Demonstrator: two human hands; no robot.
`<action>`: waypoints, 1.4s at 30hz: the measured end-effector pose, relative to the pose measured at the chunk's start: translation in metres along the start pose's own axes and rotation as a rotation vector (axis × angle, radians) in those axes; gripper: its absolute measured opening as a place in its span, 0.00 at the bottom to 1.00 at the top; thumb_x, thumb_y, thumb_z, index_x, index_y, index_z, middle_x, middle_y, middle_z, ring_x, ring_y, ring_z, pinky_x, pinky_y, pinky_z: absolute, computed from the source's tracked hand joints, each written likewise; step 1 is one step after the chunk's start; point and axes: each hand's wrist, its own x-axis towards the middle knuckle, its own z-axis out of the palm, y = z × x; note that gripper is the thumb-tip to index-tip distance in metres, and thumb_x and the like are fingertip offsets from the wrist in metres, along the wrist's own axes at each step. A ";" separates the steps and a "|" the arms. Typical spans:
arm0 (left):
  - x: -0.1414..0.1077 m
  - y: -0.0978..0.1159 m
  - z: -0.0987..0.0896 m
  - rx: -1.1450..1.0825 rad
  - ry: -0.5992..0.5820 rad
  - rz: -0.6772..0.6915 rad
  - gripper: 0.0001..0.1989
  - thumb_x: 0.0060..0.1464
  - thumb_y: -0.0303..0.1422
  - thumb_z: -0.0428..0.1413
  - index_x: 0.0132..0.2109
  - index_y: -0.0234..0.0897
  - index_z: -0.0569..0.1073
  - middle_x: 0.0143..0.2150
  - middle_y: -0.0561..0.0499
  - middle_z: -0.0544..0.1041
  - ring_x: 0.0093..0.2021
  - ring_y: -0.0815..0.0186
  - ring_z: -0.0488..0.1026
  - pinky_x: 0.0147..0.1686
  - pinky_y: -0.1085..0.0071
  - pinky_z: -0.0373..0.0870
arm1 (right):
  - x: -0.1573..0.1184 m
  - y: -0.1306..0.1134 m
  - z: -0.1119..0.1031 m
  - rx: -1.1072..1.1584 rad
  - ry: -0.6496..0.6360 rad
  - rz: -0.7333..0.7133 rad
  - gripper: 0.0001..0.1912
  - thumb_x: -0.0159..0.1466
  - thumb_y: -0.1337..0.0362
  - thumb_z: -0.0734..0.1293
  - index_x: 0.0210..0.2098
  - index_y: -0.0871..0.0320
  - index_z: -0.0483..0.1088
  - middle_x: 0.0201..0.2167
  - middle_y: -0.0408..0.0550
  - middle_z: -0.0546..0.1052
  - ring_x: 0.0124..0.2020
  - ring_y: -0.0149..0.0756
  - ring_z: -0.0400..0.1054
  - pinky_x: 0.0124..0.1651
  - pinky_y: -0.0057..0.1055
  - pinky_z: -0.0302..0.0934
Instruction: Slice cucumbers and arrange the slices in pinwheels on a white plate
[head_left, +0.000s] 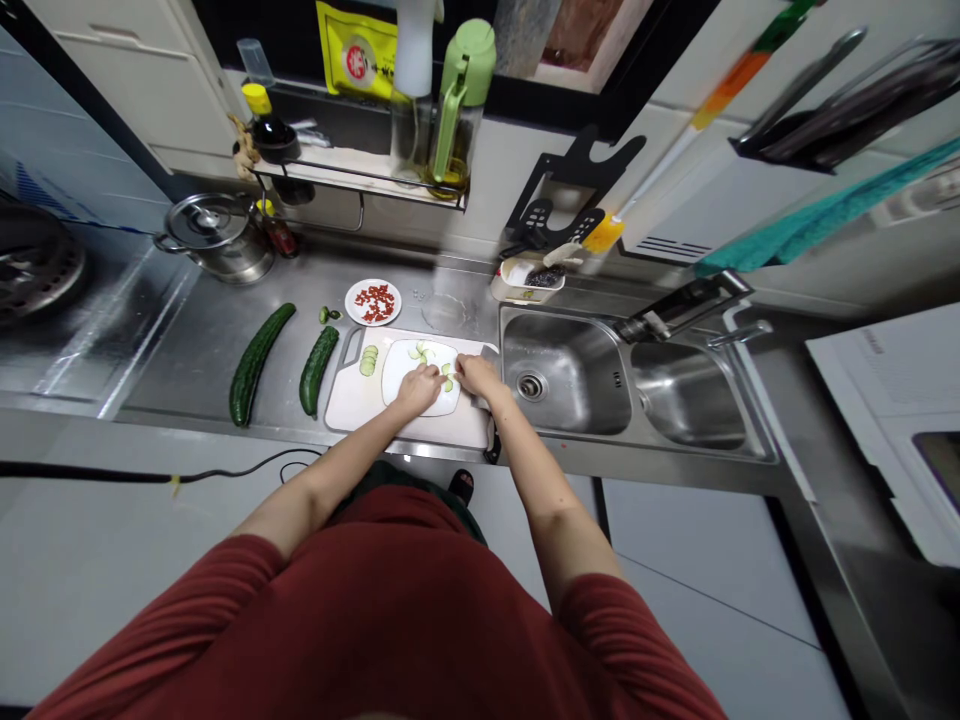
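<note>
Cucumber slices point(448, 384) lie on white plate point(395, 388) near left hand point(421, 388) and right hand point(475, 374); fingers bend, grasp indeterminable.

Kitchen, dbl sink point(636, 398), lidded pot point(225, 245)

Moderately bright; we get glare streaks on the steel counter point(176, 355) well left of the left hand point(421, 388), highlights in the sink point(574, 375) right of the right hand point(475, 375). Wide-angle stretch at edges, smeary blur up and right of both hands.

A lidded pot point(234, 256) stands beside a small bottle point(281, 235)
</note>
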 end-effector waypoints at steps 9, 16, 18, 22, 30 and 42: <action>0.004 -0.006 -0.003 -0.017 -0.002 0.109 0.15 0.59 0.28 0.47 0.49 0.40 0.75 0.48 0.45 0.73 0.50 0.59 0.63 0.42 0.66 0.66 | -0.002 -0.004 0.002 0.005 0.002 -0.019 0.11 0.66 0.68 0.58 0.45 0.57 0.70 0.44 0.54 0.76 0.45 0.40 0.68 0.43 0.29 0.57; 0.003 -0.008 -0.005 -0.025 0.008 0.153 0.15 0.59 0.28 0.47 0.49 0.40 0.75 0.51 0.45 0.73 0.50 0.59 0.64 0.43 0.65 0.66 | -0.001 -0.002 0.006 0.016 0.025 -0.034 0.12 0.67 0.68 0.57 0.45 0.59 0.69 0.44 0.55 0.75 0.44 0.40 0.68 0.42 0.29 0.56; 0.003 -0.009 -0.006 -0.026 0.013 0.167 0.15 0.59 0.28 0.47 0.49 0.40 0.74 0.53 0.46 0.72 0.51 0.59 0.64 0.43 0.64 0.66 | -0.001 -0.002 0.008 0.018 0.031 -0.041 0.12 0.67 0.68 0.57 0.44 0.59 0.70 0.43 0.54 0.76 0.43 0.39 0.68 0.41 0.28 0.56; 0.003 -0.010 -0.007 -0.035 -0.005 0.174 0.16 0.58 0.28 0.47 0.50 0.40 0.74 0.52 0.46 0.73 0.51 0.59 0.64 0.45 0.64 0.66 | -0.002 -0.001 0.009 0.016 0.040 -0.053 0.12 0.67 0.69 0.56 0.44 0.59 0.70 0.42 0.54 0.76 0.43 0.39 0.68 0.41 0.28 0.55; 0.003 -0.012 -0.005 -0.032 -0.011 0.180 0.17 0.59 0.28 0.47 0.51 0.41 0.74 0.54 0.47 0.73 0.51 0.59 0.65 0.46 0.63 0.66 | -0.002 -0.001 0.010 0.034 0.063 -0.046 0.12 0.67 0.69 0.56 0.44 0.59 0.69 0.43 0.55 0.76 0.44 0.40 0.68 0.42 0.28 0.55; 0.004 -0.012 -0.005 -0.055 0.009 0.184 0.16 0.58 0.28 0.48 0.49 0.41 0.75 0.52 0.46 0.74 0.50 0.59 0.66 0.46 0.63 0.67 | -0.008 0.003 0.013 0.142 0.053 0.018 0.11 0.63 0.68 0.60 0.46 0.57 0.66 0.43 0.52 0.76 0.42 0.38 0.68 0.40 0.27 0.56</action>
